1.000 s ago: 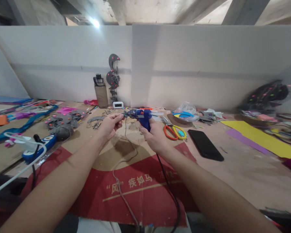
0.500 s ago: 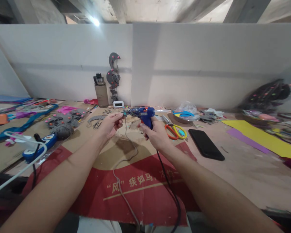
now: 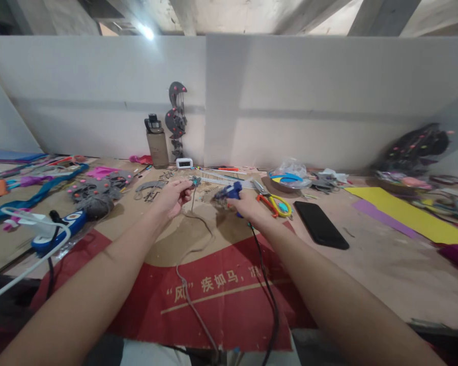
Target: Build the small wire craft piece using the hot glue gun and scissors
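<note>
Between the fingertips of my left hand [image 3: 173, 198] is a small teal piece [image 3: 196, 181], its exact shape too small to tell. A grey yarn [image 3: 209, 229] runs down from it across the cardboard toward my lap. My right hand [image 3: 250, 207] is wrapped round a blue hot glue gun [image 3: 233, 190], blurred by motion, its nozzle end pointing left and somewhat down. From its handle a black power cord [image 3: 265, 277] trails toward the front edge. Red and tan cardboard [image 3: 248, 317] lies under both hands.
Yellow-and-orange-handled scissors [image 3: 280, 206] and a black phone [image 3: 320, 224] lie to the right. A bottle [image 3: 158, 147] and small white clock [image 3: 184, 163] stand at the back. At left are a blue power strip [image 3: 61, 236] and grey yarn ball [image 3: 96, 203].
My right hand has drawn the glue gun away from the teal piece, lowering and tilting it. My left hand still pinches the piece in nearly the same spot.
</note>
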Demonstrator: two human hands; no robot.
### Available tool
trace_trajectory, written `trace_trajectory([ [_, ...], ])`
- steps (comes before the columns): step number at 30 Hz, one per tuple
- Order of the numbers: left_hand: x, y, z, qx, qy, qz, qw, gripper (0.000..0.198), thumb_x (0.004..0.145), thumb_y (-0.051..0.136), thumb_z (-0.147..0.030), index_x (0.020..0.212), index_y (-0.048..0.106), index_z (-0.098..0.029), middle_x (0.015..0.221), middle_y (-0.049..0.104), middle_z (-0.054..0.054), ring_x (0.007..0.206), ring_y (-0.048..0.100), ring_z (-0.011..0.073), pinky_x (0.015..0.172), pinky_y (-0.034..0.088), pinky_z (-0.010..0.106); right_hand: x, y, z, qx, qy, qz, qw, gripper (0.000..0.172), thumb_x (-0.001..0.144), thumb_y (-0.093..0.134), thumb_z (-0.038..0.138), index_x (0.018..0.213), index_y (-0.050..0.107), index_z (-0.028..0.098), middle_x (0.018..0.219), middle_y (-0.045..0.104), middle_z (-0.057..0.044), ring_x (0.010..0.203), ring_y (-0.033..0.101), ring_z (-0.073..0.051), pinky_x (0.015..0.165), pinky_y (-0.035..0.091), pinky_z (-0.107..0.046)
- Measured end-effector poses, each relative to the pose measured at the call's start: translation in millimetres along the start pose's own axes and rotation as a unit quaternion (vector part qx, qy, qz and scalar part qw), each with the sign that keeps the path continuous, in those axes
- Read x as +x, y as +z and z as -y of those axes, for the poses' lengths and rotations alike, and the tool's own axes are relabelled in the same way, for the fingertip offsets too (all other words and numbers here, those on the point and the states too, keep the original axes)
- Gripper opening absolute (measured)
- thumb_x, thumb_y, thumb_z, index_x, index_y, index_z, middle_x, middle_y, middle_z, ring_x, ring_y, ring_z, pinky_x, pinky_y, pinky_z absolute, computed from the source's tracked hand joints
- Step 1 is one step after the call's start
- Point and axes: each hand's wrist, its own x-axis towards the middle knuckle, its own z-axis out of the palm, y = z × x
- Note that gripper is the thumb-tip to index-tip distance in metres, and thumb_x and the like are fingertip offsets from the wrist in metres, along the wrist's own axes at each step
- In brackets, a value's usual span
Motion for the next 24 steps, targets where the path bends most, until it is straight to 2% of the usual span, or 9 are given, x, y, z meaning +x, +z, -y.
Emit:
trace_trajectory([
  [3,-1.6,1.7,0.6,0.005,0.002,0.030,1.000,0.015,0.065,0.072,-0.017,0.070,0.059,-0.011,0.059,0.052,-0.001,0.050,0.046,0.0042,0.043,0.037,0.014,-5.0,-6.3,1.5,-0.235,-0.004,-0.001,0.972,0.031,0.074,0.060,0.044,0.056,0.052,0.019,0.065,0.062,-0.015,0.075,0.063,-0.028,0.067,0.045,-0.038],
  [6,-4.3,4.4,1.3,0.014,0.010,0.052,0.999,0.018,0.064,0.074,-0.019,0.072,0.060,-0.011,0.062,0.055,0.000,0.051,0.046,0.0043,0.043,0.036,0.014,-14.0,-15.5,15.9,-0.312,-0.048,-0.059,0.947,0.038,0.078,0.056,0.049,0.057,0.053,0.018,0.076,0.063,-0.021,0.085,0.062,-0.032,0.075,0.043,-0.042],
  [8,-6.3,6.6,2.4,0.019,0.012,0.060,0.998,0.020,0.063,0.076,-0.022,0.072,0.060,-0.012,0.066,0.058,0.001,0.050,0.046,0.0041,0.043,0.034,0.015,-18.0,-17.6,25.7,-0.269,-0.088,-0.081,0.956,0.036,0.082,0.052,0.046,0.060,0.054,0.018,0.075,0.062,-0.017,0.083,0.061,-0.028,0.075,0.043,-0.040],
  [11,-9.4,11.0,5.4,0.034,0.016,0.068,0.997,0.023,0.061,0.078,-0.026,0.073,0.062,-0.013,0.070,0.061,0.002,0.049,0.046,0.0036,0.044,0.033,0.016,-20.8,-10.1,33.6,-0.081,-0.146,-0.046,0.985,0.025,0.085,0.047,0.039,0.076,0.057,0.018,0.075,0.061,-0.007,0.074,0.058,-0.018,0.070,0.046,-0.033],
  [14,-12.6,16.2,9.5,0.063,0.026,0.091,0.993,0.025,0.062,0.078,-0.029,0.074,0.063,-0.013,0.066,0.059,0.000,0.048,0.045,0.0044,0.045,0.033,0.018,-22.1,3.2,34.3,0.118,-0.111,0.025,0.987,0.022,0.083,0.046,0.036,0.092,0.056,0.018,0.074,0.058,-0.001,0.061,0.054,-0.012,0.055,0.046,-0.026],
  [16,-14.7,19.4,12.2,0.081,0.029,0.112,0.990,0.024,0.063,0.077,-0.029,0.074,0.064,-0.014,0.060,0.056,-0.001,0.049,0.047,0.0056,0.046,0.033,0.019,-22.4,9.2,33.1,0.192,-0.079,0.058,0.977,0.018,0.082,0.047,0.033,0.090,0.055,0.018,0.074,0.056,0.001,0.054,0.051,-0.009,0.047,0.043,-0.022],
  [20,-19.2,24.0,13.9,0.090,0.019,0.144,0.985,0.021,0.066,0.075,-0.027,0.075,0.063,-0.013,0.061,0.056,0.000,0.051,0.049,0.0067,0.049,0.036,0.019,-20.7,10.5,30.0,0.217,-0.073,0.065,0.971,0.012,0.079,0.049,0.030,0.078,0.053,0.018,0.068,0.054,0.003,0.049,0.047,-0.007,0.043,0.041,-0.018],
  [24,-24.1,26.2,8.5,0.053,-0.014,0.172,0.984,0.023,0.067,0.072,-0.026,0.083,0.064,-0.012,0.066,0.060,0.002,0.058,0.054,0.0094,0.054,0.042,0.022,-19.7,7.9,27.2,0.182,-0.076,0.038,0.980,0.013,0.080,0.048,0.031,0.078,0.053,0.019,0.060,0.051,0.004,0.048,0.047,-0.009,0.043,0.040,-0.020],
])
